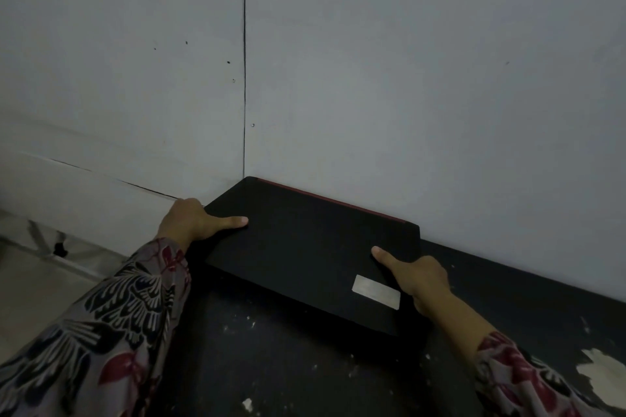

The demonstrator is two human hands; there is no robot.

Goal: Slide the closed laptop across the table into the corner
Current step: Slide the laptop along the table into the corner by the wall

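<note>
A closed black laptop (305, 247) with a red strip along its back edge and a silver sticker near its front right lies flat on the dark table (271, 366). Its far corner touches the corner where the two grey walls meet. My left hand (196, 222) grips the laptop's left edge, thumb lying on the lid. At the right edge, my right hand (416, 276) holds the laptop the same way, its thumb on the lid beside the sticker. The fingers of both hands are hidden under or behind the edges.
Two grey walls (406, 78) meet at a vertical seam above the laptop. The black tabletop is scuffed, with white chipped patches (599, 372) at the right front. To the left, beyond the table edge, lies a pale floor (34, 288). Patterned sleeves cover both forearms.
</note>
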